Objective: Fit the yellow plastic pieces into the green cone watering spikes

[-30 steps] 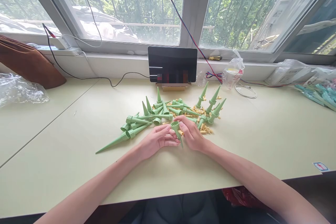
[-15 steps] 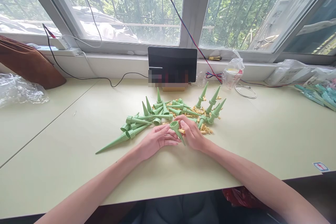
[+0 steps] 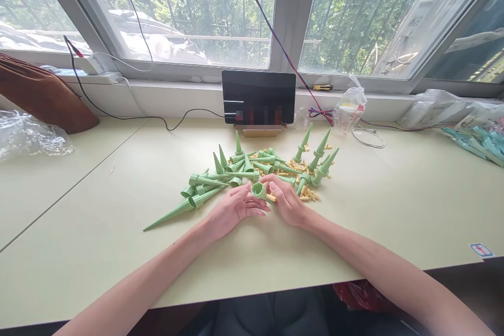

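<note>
Holding a green cone (image 3: 258, 190) with yellow peg (image 3: 271, 197) at its side over the counter (image 3: 252, 260), in curled fingers of the right hand (image 3: 289, 203); curving the left hand (image 3: 231, 213), fingers loosely parted, beside its rim, contact unclear.

One head-worn camera looks forward and down — close over the table (image 3: 98, 241).

a dark screen (image 3: 259, 95) stands on a small brown stand (image 3: 262, 132) below the window (image 3: 189, 5); a small yellow tool (image 3: 322, 87) lies on the sill (image 3: 169, 91); crumpled clear plastic (image 3: 31, 136) lies beside a brown bag (image 3: 43, 92).
</note>
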`<move>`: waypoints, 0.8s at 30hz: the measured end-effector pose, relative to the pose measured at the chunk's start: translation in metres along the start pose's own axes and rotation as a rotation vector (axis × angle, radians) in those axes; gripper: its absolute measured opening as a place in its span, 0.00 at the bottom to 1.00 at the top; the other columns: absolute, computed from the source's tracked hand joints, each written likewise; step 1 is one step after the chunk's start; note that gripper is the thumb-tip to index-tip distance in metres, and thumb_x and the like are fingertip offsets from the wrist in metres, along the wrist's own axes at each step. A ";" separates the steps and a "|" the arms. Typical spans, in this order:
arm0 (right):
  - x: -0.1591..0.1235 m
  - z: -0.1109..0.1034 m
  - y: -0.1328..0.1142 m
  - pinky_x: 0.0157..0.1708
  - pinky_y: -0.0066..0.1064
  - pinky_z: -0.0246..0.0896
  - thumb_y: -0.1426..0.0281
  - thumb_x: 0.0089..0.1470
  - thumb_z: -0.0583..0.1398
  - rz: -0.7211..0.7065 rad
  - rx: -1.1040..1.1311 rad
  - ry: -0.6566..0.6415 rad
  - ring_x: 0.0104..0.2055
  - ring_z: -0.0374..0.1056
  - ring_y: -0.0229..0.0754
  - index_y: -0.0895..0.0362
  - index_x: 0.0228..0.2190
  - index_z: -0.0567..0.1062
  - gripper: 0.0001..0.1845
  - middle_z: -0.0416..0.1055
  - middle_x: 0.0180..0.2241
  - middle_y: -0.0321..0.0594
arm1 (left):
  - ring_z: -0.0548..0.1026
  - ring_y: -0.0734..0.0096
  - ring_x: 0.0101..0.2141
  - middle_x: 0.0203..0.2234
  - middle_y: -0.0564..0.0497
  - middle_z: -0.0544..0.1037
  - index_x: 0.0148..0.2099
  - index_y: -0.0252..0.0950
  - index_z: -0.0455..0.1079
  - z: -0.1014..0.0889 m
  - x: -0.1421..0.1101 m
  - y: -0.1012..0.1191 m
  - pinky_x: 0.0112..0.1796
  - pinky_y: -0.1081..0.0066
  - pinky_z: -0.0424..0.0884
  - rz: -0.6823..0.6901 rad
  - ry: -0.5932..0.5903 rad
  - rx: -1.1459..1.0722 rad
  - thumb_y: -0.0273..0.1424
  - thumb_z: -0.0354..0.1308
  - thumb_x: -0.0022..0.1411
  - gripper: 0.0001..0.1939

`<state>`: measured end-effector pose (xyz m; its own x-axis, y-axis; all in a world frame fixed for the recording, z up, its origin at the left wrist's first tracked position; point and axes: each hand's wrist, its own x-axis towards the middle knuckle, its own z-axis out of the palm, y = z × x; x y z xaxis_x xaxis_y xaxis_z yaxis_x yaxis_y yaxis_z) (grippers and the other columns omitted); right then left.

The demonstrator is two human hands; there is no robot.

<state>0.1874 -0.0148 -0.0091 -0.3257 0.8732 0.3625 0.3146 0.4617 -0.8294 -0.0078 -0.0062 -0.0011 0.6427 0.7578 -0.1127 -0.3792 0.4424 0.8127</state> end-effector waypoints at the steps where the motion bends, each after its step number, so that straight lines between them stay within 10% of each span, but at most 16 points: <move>1: 0.000 0.000 0.000 0.35 0.32 0.57 0.63 0.68 0.42 0.000 0.003 -0.002 0.30 0.61 0.39 0.55 0.43 0.69 0.19 0.64 0.30 0.36 | 0.81 0.56 0.38 0.32 0.39 0.82 0.37 0.31 0.71 0.000 0.000 0.000 0.41 0.63 0.75 -0.003 0.006 0.003 0.40 0.58 0.66 0.15; 24: 0.002 0.000 -0.005 0.40 0.34 0.58 0.64 0.67 0.43 0.041 0.010 -0.015 0.37 0.64 0.42 0.54 0.44 0.68 0.17 0.67 0.33 0.37 | 0.79 0.56 0.42 0.42 0.43 0.79 0.41 0.31 0.75 0.004 -0.001 0.003 0.41 0.63 0.75 -0.008 0.010 -0.004 0.34 0.61 0.64 0.09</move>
<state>0.1852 -0.0153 -0.0037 -0.3258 0.8891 0.3215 0.3195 0.4236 -0.8476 -0.0071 -0.0074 0.0036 0.6387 0.7593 -0.1248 -0.3769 0.4501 0.8095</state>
